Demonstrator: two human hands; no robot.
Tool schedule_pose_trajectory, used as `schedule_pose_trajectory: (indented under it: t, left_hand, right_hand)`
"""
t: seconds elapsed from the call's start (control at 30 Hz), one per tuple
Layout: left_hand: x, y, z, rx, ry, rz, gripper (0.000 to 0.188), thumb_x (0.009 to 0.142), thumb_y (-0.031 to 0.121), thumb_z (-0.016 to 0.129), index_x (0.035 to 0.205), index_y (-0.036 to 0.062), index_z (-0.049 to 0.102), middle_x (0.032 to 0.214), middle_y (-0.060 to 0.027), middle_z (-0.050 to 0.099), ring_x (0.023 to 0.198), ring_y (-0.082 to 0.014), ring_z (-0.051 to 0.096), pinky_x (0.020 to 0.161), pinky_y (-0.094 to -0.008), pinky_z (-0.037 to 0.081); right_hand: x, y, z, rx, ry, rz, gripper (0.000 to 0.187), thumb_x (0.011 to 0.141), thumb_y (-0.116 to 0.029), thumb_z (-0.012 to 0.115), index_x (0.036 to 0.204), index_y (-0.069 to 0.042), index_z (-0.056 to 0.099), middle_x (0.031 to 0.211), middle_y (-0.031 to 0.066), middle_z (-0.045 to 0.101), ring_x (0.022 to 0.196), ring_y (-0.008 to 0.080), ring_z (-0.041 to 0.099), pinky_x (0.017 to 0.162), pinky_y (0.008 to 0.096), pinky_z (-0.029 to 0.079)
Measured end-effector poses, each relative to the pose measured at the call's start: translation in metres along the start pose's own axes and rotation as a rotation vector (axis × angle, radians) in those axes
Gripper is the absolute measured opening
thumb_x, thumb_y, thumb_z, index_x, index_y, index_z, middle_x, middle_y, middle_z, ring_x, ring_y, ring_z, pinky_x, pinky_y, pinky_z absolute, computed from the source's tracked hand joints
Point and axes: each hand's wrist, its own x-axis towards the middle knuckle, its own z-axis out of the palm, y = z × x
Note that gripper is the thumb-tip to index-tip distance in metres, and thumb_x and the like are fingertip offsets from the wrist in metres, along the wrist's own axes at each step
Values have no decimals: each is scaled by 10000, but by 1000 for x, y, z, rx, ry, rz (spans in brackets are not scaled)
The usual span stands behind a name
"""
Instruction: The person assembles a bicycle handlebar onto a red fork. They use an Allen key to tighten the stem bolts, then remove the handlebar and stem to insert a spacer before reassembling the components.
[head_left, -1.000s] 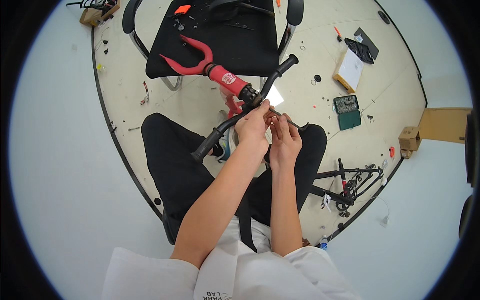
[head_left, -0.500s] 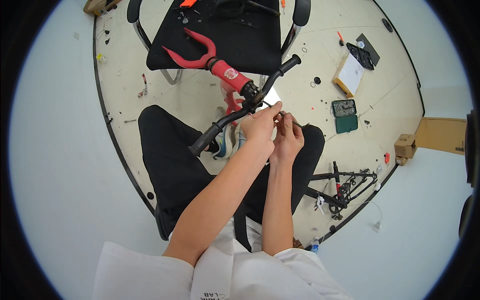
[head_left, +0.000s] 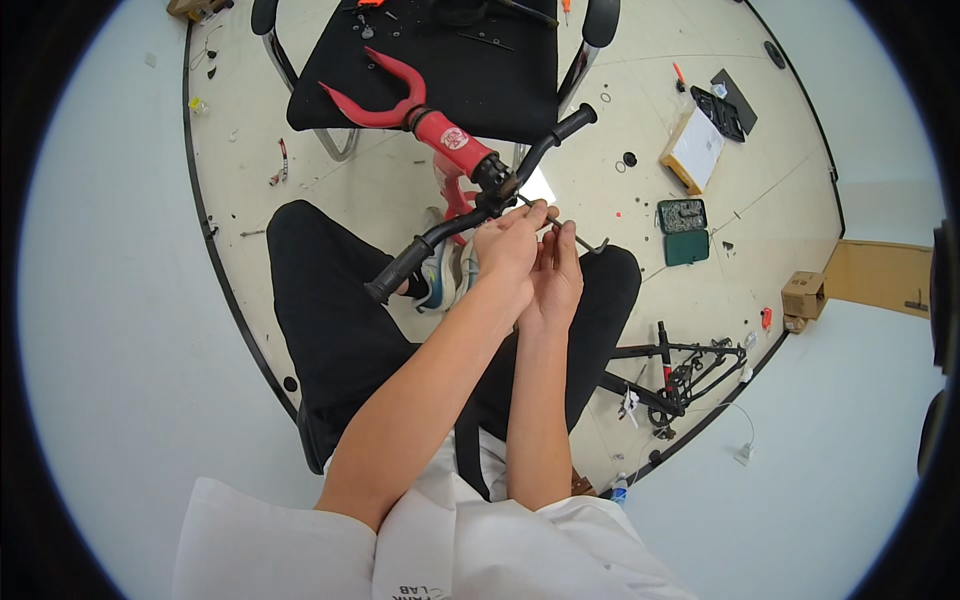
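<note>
A black handlebar with ribbed grips runs slantwise ahead of me, clamped to a red fork and head tube. Into the clamp area reaches a thin dark hex key, its bent end sticking out on the right. My left hand is closed close to the clamp, its fingertips pinching the key. Just right of it, my right hand has its fingers closed about the key's shaft; the palm faces up. The key's tip is hidden at the clamp.
The fork rests against a black office chair with small parts on its seat. On the floor at right lie a green case, a white-topped box, a black tool case and a black bicycle frame.
My right fingers have shifted along the hex key, baring more of its bent end. Both hands stay by the clamp. The whole view has moved slightly.
</note>
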Motion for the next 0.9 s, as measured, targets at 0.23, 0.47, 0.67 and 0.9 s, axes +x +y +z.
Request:
schedule_pose_trajectory:
  t: [0.23, 0.47, 0.67, 0.9]
  left_hand:
    - [7, -1, -16, 31, -41, -4, 220, 858, 186, 733, 1001, 28, 678, 921, -32, 668, 880, -113, 600, 805, -281, 434]
    - [15, 6, -13, -20, 5, 17, 182, 822, 95, 751, 930, -25, 667, 829, -54, 658, 718, -120, 616, 673, -234, 498]
    - [13, 7, 1, -44, -19, 37, 113, 878, 48, 668, 947, -39, 646, 850, -70, 645, 740, -136, 612, 696, -248, 500]
    - [11, -4, -14, -46, 5, 24, 137, 889, 65, 666, 975, -37, 632, 886, -72, 632, 820, -143, 602, 755, -257, 496]
  right_hand:
    - [-2, -4, 1, -274, -24, -228, 147, 872, -74, 704, 996, -1, 679, 940, 66, 686, 834, 129, 624, 738, 247, 486]
    - [3, -11, -1, -315, -194, -252, 203, 905, -81, 663, 1081, 19, 661, 1024, 91, 690, 903, 157, 654, 756, 262, 496]
    - [3, -6, -1, -280, -157, -182, 210, 925, -141, 652, 1067, 13, 662, 1024, 89, 691, 888, 152, 656, 755, 267, 495]
    - [0, -11, 0, -280, -29, -191, 179, 886, -108, 698, 1001, 24, 660, 926, 93, 688, 793, 141, 649, 688, 239, 526]
